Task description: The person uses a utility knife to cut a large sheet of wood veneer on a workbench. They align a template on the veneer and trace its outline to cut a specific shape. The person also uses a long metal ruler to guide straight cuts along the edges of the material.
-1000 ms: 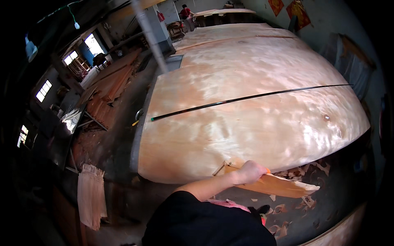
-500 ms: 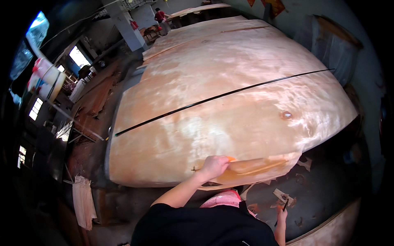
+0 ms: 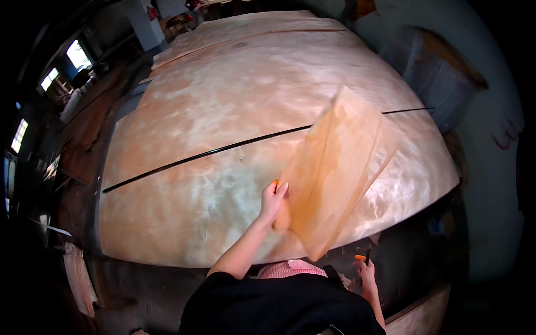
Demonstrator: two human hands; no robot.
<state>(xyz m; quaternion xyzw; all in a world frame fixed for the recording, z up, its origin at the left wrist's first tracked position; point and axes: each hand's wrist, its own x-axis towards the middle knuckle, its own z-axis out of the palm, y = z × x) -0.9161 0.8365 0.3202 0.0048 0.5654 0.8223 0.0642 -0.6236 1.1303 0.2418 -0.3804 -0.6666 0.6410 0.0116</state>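
My left hand (image 3: 273, 202) is closed on the edge of a thin piece of wood veneer (image 3: 329, 167), with something orange showing at its fingers. The piece stands raised and tilted over the broad, pale veneer sheet (image 3: 167, 223), hiding part of a long, thin black strip (image 3: 223, 149) that lies across it. Low on the right, past the sheet's near edge, my right hand (image 3: 367, 273) grips a slim black tool (image 3: 368, 255). Its exact kind is too small to make out. An orange bit (image 3: 360, 257) also shows at those fingers.
Veneer scraps lie on the dark floor by my right hand. A bundle of pale strips (image 3: 80, 279) stands at the lower left. A plastic-wrapped stack (image 3: 441, 67) leans by the right wall, and a pillar (image 3: 143, 25) rises at the far left.
My left hand has lifted the veneer piece from the sheet's near edge, swinging it upright. My right hand has risen slightly with the black tool. The whole view has shifted.
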